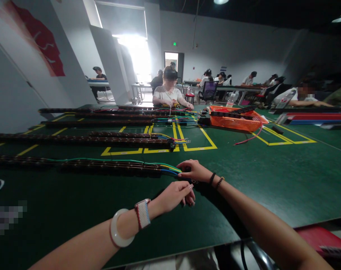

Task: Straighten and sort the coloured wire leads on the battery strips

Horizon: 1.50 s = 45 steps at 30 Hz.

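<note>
A long dark cable chain (108, 164) lies across the near part of the green table. From its right end come green, yellow and blue wires (170, 168). My right hand (195, 171) is closed around the ends of these wires, with a small dark part partly hidden under its fingers. Just below it and to the left, my left hand (177, 195) hovers with bent, loosely spread fingers and nothing visible in it. Behind them lies another dark chain bundle (125, 140), with thin wires at its right end.
An orange basket (235, 123) with dark chain pieces stands at the back right of the green table (271, 172). Yellow tape marks the tabletop. Across the table sits a person (168, 92) holding a tool, beside more chains. Red and blue strips (316, 119) lie at the far right.
</note>
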Each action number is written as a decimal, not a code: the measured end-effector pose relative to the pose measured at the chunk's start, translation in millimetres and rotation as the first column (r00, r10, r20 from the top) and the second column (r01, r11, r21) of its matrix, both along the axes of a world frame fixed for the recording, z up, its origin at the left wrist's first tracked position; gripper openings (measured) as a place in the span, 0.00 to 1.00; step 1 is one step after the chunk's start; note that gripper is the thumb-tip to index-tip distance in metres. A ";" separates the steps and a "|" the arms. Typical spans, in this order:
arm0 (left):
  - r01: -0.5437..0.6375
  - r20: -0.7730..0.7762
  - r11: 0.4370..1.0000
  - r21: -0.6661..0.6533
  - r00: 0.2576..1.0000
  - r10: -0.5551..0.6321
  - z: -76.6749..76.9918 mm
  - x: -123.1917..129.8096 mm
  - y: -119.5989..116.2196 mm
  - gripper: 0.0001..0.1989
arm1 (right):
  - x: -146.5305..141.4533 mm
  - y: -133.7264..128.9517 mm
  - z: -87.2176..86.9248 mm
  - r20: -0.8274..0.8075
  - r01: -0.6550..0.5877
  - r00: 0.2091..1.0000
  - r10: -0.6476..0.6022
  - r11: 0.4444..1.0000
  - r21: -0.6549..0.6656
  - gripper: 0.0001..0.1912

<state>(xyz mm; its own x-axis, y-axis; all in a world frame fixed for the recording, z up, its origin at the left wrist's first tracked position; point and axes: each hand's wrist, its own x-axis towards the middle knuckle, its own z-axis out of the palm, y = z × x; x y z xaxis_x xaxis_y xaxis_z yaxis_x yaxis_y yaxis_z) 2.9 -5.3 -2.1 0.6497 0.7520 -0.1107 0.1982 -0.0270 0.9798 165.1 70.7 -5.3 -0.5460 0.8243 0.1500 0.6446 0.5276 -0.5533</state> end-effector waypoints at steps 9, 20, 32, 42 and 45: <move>0.013 -0.032 0.999 0.051 0.999 -0.012 6.2 0.4 -2.5 0.21 | -4.2 -2.1 -3.3 -0.048 -0.055 0.997 0.053 0.998 -0.030 0.14; -0.092 0.145 0.986 -0.137 0.983 0.112 -1.4 -0.5 3.3 0.18 | -2.2 -7.4 -2.5 -0.181 -0.102 0.979 0.091 0.993 -0.051 0.10; -0.183 0.512 0.751 -0.634 0.630 0.585 -1.4 -0.4 19.8 0.09 | -10.9 -25.2 6.0 0.390 -0.135 0.918 -0.073 0.867 0.480 0.15; -0.233 0.464 0.675 -0.700 0.570 0.678 -9.8 -0.6 30.6 0.11 | -13.9 -41.2 14.2 0.262 -0.183 0.964 0.054 0.847 0.499 0.13; -0.204 0.479 0.684 -0.700 0.577 0.662 -5.3 -2.3 27.8 0.09 | -5.6 -36.4 19.6 0.007 0.001 1.000 -0.004 0.918 0.398 0.12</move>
